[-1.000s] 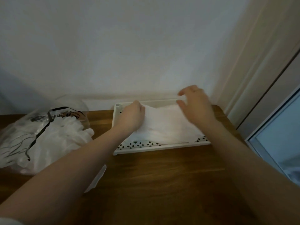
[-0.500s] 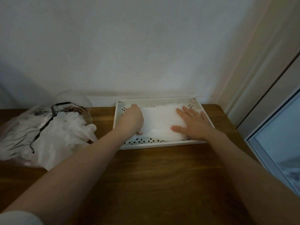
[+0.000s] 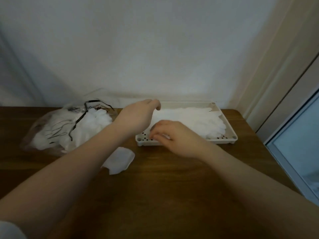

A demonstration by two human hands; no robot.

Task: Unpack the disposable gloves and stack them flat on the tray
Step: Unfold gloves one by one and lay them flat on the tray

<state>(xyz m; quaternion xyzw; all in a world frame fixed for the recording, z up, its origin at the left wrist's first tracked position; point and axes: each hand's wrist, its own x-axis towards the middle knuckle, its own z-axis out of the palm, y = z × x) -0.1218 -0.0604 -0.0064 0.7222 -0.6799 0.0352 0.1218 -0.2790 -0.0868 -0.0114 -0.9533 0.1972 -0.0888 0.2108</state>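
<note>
A white perforated tray (image 3: 230,125) sits at the back of the wooden table, against the wall. A flat stack of translucent white disposable gloves (image 3: 198,120) lies in it, fingers pointing right. My left hand (image 3: 138,116) hovers over the tray's far-left corner, its fingers loosely curled downward and holding nothing I can see. My right hand (image 3: 174,136) is at the tray's near-left end, where its curled fingertips pinch the cuff edge of the gloves. A clear plastic bag (image 3: 51,128) with black print, full of crumpled gloves, lies to the left.
A single loose white glove (image 3: 119,159) lies on the table in front of the bag, near my left forearm. The table's right edge meets a door frame and a glass panel (image 3: 300,149). Bare wood (image 3: 172,195) stretches toward me.
My right hand left the glove stack's right part and moved to the tray's near-left end. My left hand lifted off the gloves. The whole stack now shows.
</note>
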